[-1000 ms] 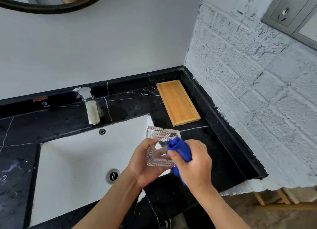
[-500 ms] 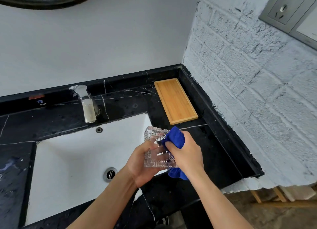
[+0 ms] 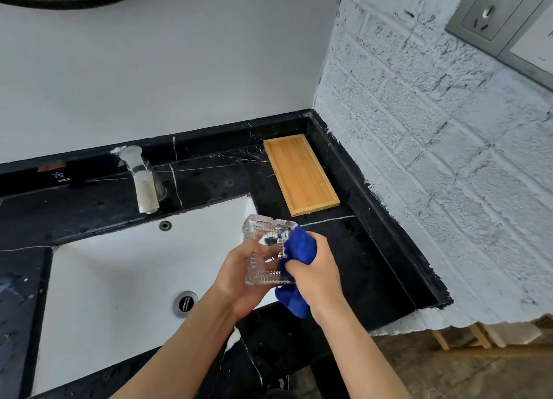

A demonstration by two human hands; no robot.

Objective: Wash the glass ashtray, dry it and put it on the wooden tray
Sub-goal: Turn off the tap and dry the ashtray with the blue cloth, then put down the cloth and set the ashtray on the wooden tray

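Both hands were on the glass ashtray (image 3: 266, 249), held in the air over the right edge of the white sink (image 3: 113, 279), clear of the basin. Left hand (image 3: 242, 282) gripped it from below and the left side, fingers wrapped on the ribbed wall. Ashtray was tilted up on edge, one end pointing away from the person. Right hand (image 3: 317, 276) was closed on a blue cloth (image 3: 299, 249), which was bunched and pressed against the ashtray's right side; a tail of cloth hung under the wrist. Couldn't tell whether the glass was wet.

Wooden tray (image 3: 300, 174) lay flat on the black marble surface (image 3: 359, 249), back right corner, just beside the raised black edge along the white brick wall (image 3: 419, 159). Tray was well apart from the ashtray, nothing on it. Chrome faucet (image 3: 143, 183) stood behind the sink, no water running that I could see. Sink drain (image 3: 185, 304) sat near the left forearm. Wall socket (image 3: 490, 9) was at top right.
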